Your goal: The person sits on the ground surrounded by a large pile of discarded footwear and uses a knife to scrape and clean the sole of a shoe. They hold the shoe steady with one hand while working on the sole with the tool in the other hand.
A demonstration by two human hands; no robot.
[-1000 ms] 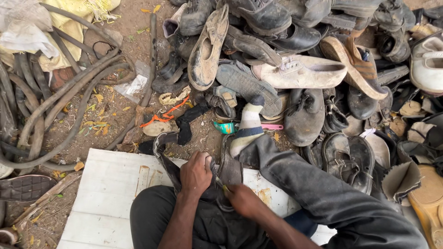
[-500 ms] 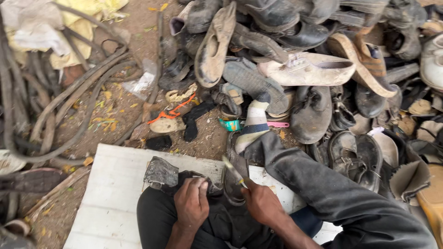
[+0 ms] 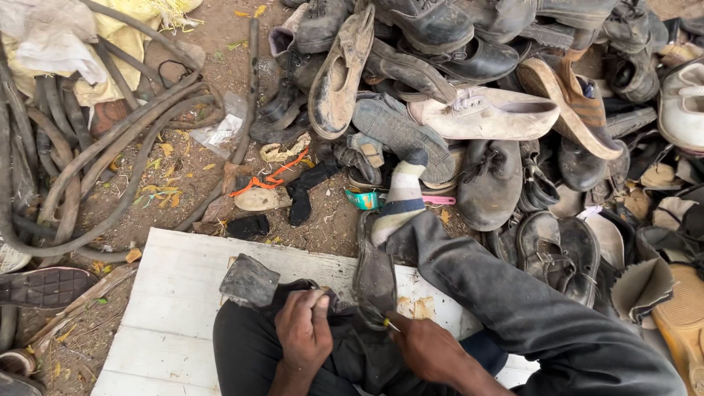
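Both hands (image 3: 304, 334) (image 3: 425, 348) closed, low, together

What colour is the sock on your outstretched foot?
The sock is white with a dark blue band, seen in the head view.

A heap of worn shoes (image 3: 513, 66) filled the upper right, among them a pale canvas shoe (image 3: 488, 116) and a dusty tan shoe (image 3: 339, 73) lying on its side. Old rubber hoses (image 3: 88, 161) curled over the dirt at the left, beside yellow cloth (image 3: 128, 33). A white board (image 3: 176, 308) lay on the ground, near an orange strap (image 3: 268, 178) and scattered dry leaves (image 3: 165, 150).
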